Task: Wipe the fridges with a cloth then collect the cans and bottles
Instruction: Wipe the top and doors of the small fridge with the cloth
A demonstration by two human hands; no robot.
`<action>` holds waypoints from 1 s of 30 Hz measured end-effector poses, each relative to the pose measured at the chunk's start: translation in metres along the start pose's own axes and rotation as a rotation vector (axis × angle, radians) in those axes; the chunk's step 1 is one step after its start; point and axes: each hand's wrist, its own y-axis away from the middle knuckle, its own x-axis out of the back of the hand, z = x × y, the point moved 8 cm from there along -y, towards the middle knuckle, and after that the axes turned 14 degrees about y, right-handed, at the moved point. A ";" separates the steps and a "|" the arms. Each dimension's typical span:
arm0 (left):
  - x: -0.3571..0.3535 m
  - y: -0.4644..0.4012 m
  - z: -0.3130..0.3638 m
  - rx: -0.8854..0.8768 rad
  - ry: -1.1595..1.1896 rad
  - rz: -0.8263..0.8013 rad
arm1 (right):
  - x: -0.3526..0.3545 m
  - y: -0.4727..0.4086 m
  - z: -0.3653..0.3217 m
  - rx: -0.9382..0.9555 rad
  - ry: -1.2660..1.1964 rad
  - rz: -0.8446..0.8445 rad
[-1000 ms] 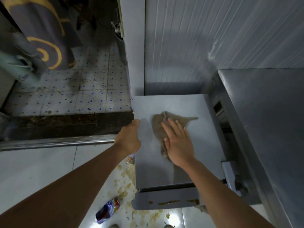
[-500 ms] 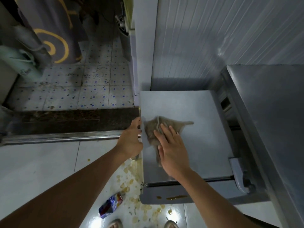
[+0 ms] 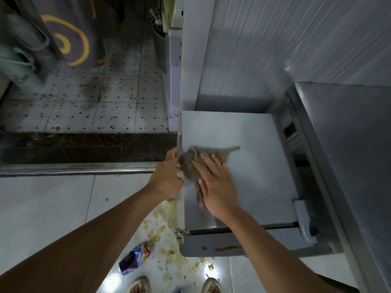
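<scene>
A small grey fridge stands by the ribbed wall, and we look down at its flat top. A brown cloth lies on that top, close to the left edge. The right hand lies flat on the cloth with its fingers straight and a little spread, pressing it down. The left hand is at the left edge of the fridge, touching the side of the cloth; its fingers curl at that edge, but I cannot tell if they pinch the cloth. On the shiny white floor, near the person and left of the fridge, a crushed blue and red can lies on its side. Yellow bits of spilled food are all around it. Yellow drips show on the front of the fridge. Two sandals show at the bottom. A big steel counter stands to the right of the fridge.
</scene>
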 end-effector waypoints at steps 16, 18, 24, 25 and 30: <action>-0.050 0.015 0.010 0.041 -0.583 -0.042 | 0.026 0.062 0.166 -0.679 0.047 -0.032; -0.053 0.018 0.010 0.054 -0.586 -0.032 | 0.021 0.072 0.136 -0.645 0.039 -0.015; -0.059 0.024 0.019 0.030 -0.629 -0.018 | 0.015 0.094 0.110 -0.357 0.032 -0.052; -0.059 0.026 0.019 0.017 -0.638 -0.013 | 0.017 0.091 0.124 -0.391 0.017 -0.071; -0.057 0.054 0.007 -0.055 -0.632 -0.013 | 0.032 0.120 0.127 -0.558 -0.180 0.004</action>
